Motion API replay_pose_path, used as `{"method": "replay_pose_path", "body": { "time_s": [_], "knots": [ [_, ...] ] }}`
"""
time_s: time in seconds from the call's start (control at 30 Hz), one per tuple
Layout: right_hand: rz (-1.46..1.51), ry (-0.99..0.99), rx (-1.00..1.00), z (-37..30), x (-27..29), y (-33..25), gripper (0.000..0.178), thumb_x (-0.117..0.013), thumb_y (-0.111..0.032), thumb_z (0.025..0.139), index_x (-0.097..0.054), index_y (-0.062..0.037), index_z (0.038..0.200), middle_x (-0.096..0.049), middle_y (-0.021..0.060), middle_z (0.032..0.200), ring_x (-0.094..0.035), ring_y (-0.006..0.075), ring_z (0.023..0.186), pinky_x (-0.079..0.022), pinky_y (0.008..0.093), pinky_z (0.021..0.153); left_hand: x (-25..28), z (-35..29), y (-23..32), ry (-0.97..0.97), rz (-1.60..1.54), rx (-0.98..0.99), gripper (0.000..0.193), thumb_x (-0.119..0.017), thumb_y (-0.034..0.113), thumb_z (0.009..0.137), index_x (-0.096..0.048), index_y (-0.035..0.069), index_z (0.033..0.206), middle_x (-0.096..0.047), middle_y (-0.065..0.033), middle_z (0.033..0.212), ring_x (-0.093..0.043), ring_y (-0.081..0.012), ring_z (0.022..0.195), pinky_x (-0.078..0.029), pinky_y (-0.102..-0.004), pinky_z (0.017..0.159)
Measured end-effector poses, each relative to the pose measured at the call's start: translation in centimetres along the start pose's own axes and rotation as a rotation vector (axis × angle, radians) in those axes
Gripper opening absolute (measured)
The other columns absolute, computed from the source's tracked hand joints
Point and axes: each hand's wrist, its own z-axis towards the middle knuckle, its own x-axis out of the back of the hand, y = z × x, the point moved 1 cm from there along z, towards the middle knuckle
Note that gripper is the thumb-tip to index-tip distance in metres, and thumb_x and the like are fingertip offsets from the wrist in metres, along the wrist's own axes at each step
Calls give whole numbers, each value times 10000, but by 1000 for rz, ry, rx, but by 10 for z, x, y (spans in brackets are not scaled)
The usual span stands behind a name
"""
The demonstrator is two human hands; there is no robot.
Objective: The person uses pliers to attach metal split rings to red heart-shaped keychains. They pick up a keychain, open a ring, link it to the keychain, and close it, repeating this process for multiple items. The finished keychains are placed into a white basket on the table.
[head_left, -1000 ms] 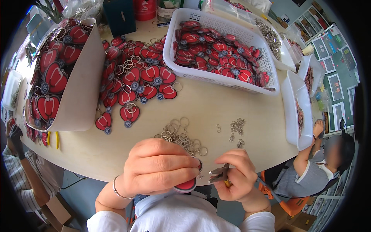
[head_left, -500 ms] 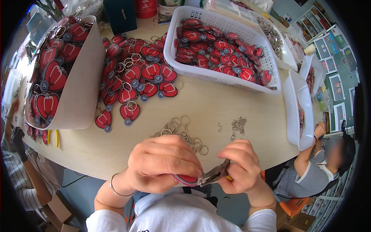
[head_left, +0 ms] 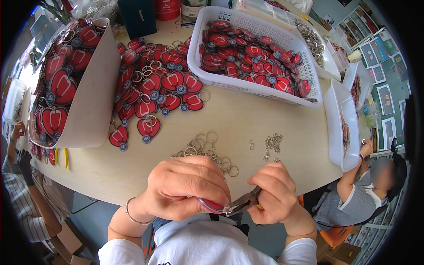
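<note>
My left hand (head_left: pixel 185 187) is closed on a red heart-shaped charm (head_left: pixel 209 205) with a dark edge, most of it hidden by the fingers. In my right hand (head_left: pixel 276 192) is a pair of pliers (head_left: pixel 245 201), its handles mostly covered by the palm. The plier jaws meet a small metal ring at the charm's tip; whether the ring is open or closed is too small to tell. Just beyond my hands lie a pile of split key rings (head_left: pixel 198 143) and a cluster of tiny jump rings (head_left: pixel 274 142).
Finished-looking red charms with rings (head_left: pixel 171 82) are heaped at the far left, beside a tall cream bin (head_left: pixel 90 99) full of them. A white basket (head_left: pixel 260 91) holds more charms. Yellow-handled pliers (head_left: pixel 66 158) lie left; a white tray (head_left: pixel 333 119) stands right. Two people sit either side.
The pliers and charm have shifted very slightly, with the jaws staying at the charm's tip. At both sides, the other people's hands have moved a little.
</note>
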Motion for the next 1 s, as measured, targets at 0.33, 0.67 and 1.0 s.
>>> {"method": "replay_pose_path", "body": {
  "time_s": [0.33, 0.67, 1.0],
  "knots": [
    [-17, 34, -60, 0, -5, 3, 278, -713, -130, 678, -480, -11, 586, -585, 141, 891, -561, 279, 759, -467, 396, 632, 5, 1, 2, 24, 111, 79, 67, -716, 15, 738, -662, -16, 764, -656, -103, 729, -601, -208, 667, -482, -288, 602],
    [-69, 439, -346, -37, -14, 53, 255, -703, -116, 775, -531, 18, 644, -589, 129, 895, -555, 266, 727, -452, 337, 597, 111, 28, -4, 255, 1774, 311, 294, -673, 119, 807, -612, -18, 1060, -629, -149, 989, -608, -288, 889, -488, -358, 780],
    [-183, 571, -348, -52, -15, 69, 179, -694, -70, 746, -553, 15, 677, -598, 128, 882, -566, 278, 745, -455, 337, 613, 17, 172, -118, -362, 1359, 493, 381, -704, 357, 758, -649, 0, 882, -640, -157, 885, -621, -318, 865, -489, -406, 755]
  ]
}}
